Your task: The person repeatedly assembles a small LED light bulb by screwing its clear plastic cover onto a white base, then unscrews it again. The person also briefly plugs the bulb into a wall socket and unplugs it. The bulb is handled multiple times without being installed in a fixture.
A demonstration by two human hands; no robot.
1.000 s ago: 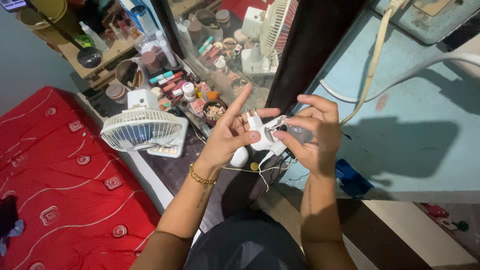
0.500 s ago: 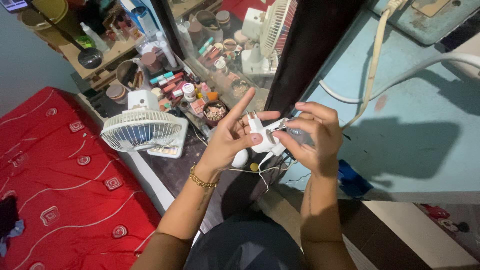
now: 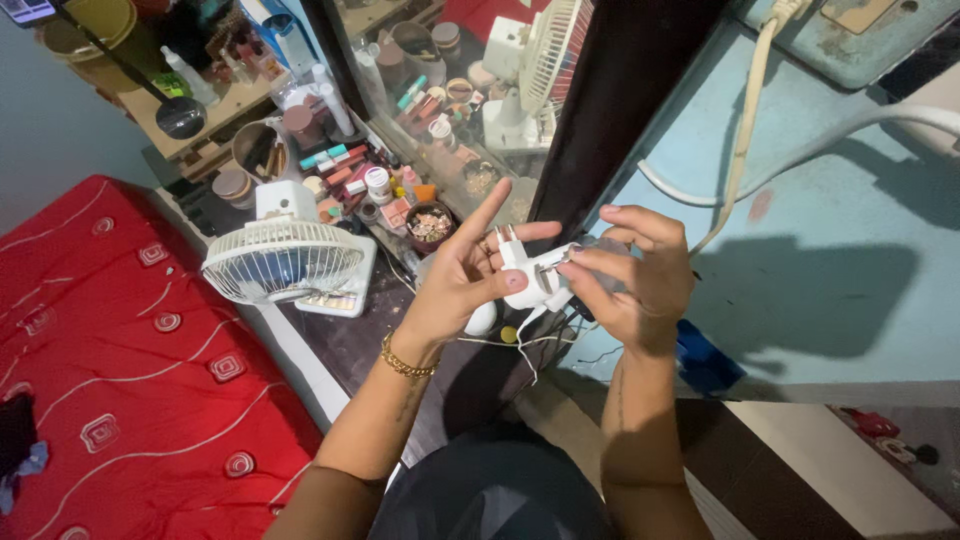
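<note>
At mid-frame, both hands grip a white plug adapter (image 3: 535, 278): the left hand (image 3: 455, 290) pinches it with thumb and fingers, the right hand (image 3: 640, 280) closes fingers over its other end. A small white fan (image 3: 285, 262) sits left of centre beside a red bed (image 3: 110, 380), with a cluttered shelf (image 3: 390, 185) of cosmetics above.

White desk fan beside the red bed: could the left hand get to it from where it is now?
Probably yes: the white desk fan stands just left of the left hand, nothing between, but that hand holds the white plug adapter.
</note>
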